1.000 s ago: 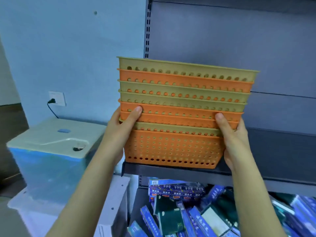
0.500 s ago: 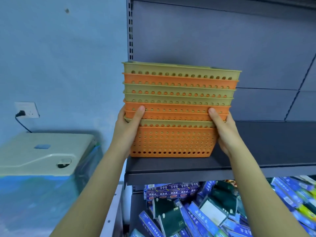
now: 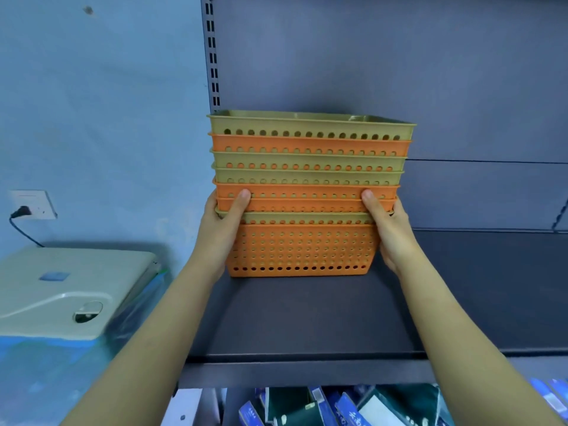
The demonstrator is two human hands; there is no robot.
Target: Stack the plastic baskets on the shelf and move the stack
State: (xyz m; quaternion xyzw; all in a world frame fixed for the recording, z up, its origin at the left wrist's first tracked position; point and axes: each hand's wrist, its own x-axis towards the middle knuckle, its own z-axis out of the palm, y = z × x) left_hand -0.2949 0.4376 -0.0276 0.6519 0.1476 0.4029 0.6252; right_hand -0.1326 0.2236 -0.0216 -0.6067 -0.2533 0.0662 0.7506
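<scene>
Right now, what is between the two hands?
In the head view, the stack of orange and olive-green perforated plastic baskets sits between the left hand and right hand, both pressed against its sides.

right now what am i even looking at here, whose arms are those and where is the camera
The camera is worn on a person's head, looking forward and down, so the arms are the wearer's own. No machine is involved. The left hand and right hand grip the two ends of a stack of baskets, orange and olive ones nested together. The stack sits at the shelf, a dark board, with its bottom basket on or just above the surface. Below it lie boxes. To the left stands a bin with a pale lid.
</scene>
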